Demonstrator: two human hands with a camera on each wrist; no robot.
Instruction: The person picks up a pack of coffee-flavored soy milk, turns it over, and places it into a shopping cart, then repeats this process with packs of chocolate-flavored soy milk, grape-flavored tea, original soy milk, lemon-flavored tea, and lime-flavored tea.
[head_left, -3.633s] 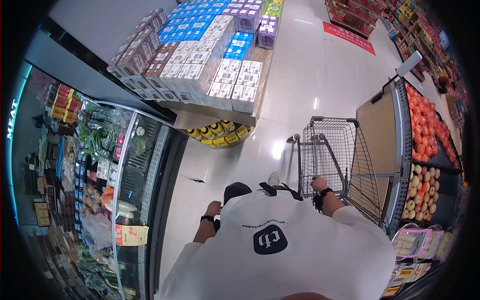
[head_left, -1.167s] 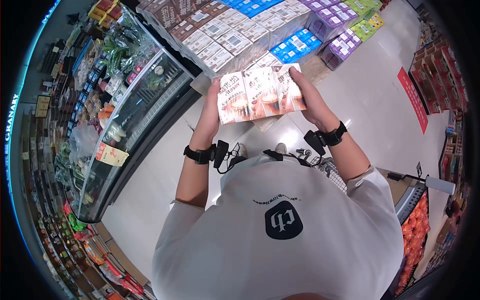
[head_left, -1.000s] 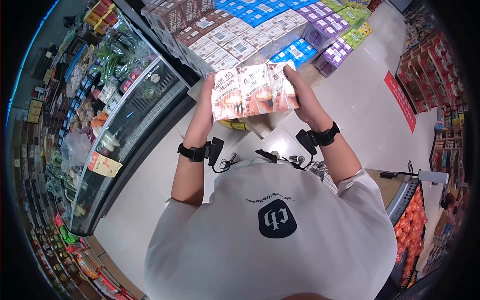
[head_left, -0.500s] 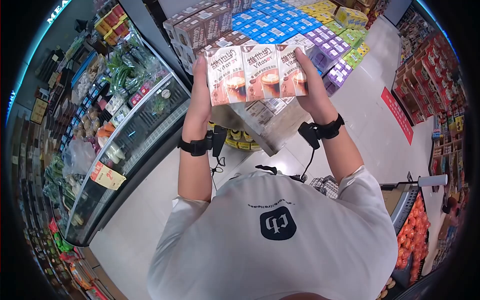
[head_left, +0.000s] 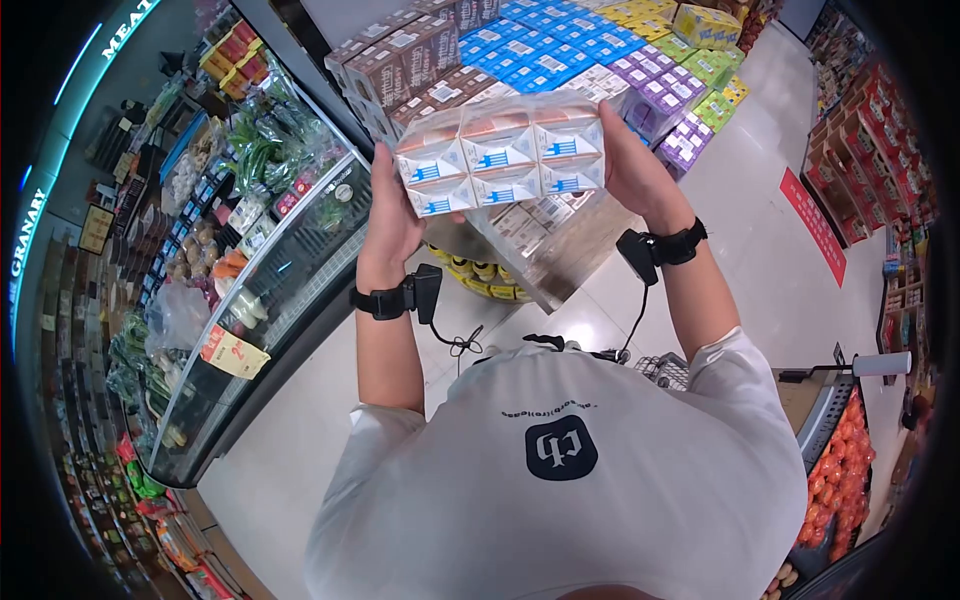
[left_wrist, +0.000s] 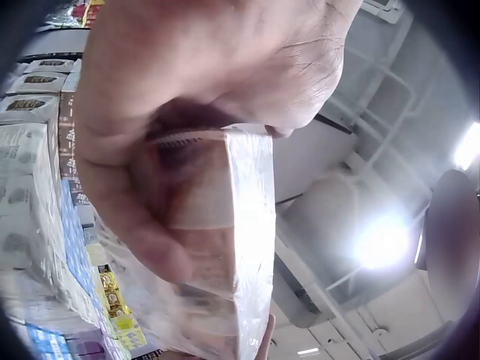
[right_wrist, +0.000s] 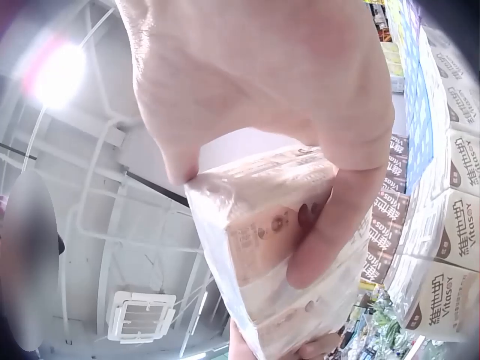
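A shrink-wrapped multipack of drink cartons is held up between both hands, its white end with blue marks turned toward the head camera. My left hand grips its left end and my right hand grips its right end. In the left wrist view the left hand curls over the wrapped pack. The right wrist view shows the right hand with thumb and fingers round the pack.
A stacked display of carton packs stands ahead. A glass-fronted chilled produce case runs along the left. A wire shopping cart is behind on the right, beside a fruit bin. Shiny tiled floor lies on the right.
The pack has been tipped back, so its white end faces up instead of its brown printed front. Both hands have kept their hold on its ends.
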